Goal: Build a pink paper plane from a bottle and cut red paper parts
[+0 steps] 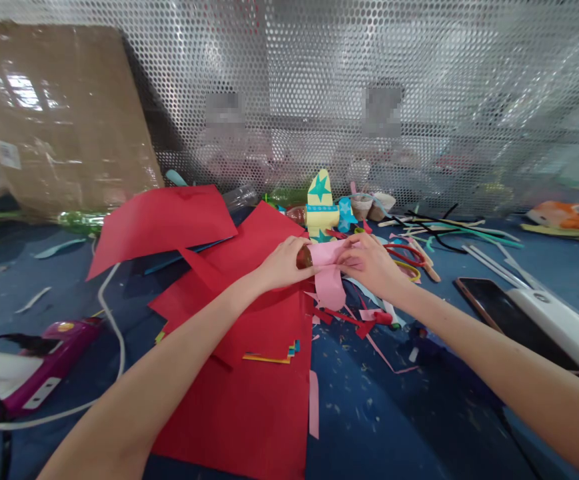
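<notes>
Both my hands meet over the middle of the blue table [369, 413]. My left hand [282, 263] is closed round a small brown bottle-like object [304, 257] that lies on its side. A pink paper sheet [330, 273] is wrapped over that object and hangs down in front. My right hand [369, 263] pinches the pink paper at its right end, fingers closed on it. Red paper sheets [249, 373] lie under and in front of my left arm. Just behind my hands stands a yellow paper rocket [320, 208] with teal stars.
A purple glue gun [34, 370] with a cable lies at the left. A phone [506, 313] and a white device [564, 330] lie at the right. Paper strips, scraps and sticks [444, 233] litter the table behind. A cardboard sheet [59, 113] leans on the perforated metal wall [369, 67].
</notes>
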`<control>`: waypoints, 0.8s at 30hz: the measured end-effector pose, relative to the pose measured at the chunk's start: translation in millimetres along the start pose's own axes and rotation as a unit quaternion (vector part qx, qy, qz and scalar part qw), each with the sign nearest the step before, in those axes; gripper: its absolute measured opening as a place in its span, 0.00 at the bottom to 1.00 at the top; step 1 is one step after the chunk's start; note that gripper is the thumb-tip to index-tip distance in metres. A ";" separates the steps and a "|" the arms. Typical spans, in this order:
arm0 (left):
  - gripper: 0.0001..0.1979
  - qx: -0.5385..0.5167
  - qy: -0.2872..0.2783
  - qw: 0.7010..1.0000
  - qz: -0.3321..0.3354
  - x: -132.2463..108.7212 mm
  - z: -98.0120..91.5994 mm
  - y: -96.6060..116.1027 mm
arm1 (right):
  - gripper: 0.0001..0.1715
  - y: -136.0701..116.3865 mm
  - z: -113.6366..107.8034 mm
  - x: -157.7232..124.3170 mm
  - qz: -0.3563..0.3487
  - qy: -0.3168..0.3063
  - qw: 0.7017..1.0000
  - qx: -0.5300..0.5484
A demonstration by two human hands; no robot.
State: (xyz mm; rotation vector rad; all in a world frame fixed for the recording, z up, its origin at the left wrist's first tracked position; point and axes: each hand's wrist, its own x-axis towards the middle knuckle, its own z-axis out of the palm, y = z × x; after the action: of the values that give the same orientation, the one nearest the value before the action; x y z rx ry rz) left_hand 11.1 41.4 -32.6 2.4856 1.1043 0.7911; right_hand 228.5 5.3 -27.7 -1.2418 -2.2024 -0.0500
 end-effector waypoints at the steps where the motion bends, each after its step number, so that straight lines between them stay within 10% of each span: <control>1: 0.26 0.001 0.000 1.000 0.001 0.0 0.4 -0.9 | 0.05 0.2 -0.3 1.3 0.002 0.001 1.000 0.001; 24: 0.22 0.015 0.006 1.000 -0.013 -2.2 3.1 -0.7 | 0.19 4.9 -2.8 14.9 0.012 -0.054 0.998 0.011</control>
State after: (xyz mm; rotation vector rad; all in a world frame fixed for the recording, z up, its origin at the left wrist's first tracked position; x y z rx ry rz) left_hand 11.4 40.0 -36.2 2.4888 1.1600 0.7880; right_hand 228.1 18.6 -18.9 -1.2844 -2.2735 0.0523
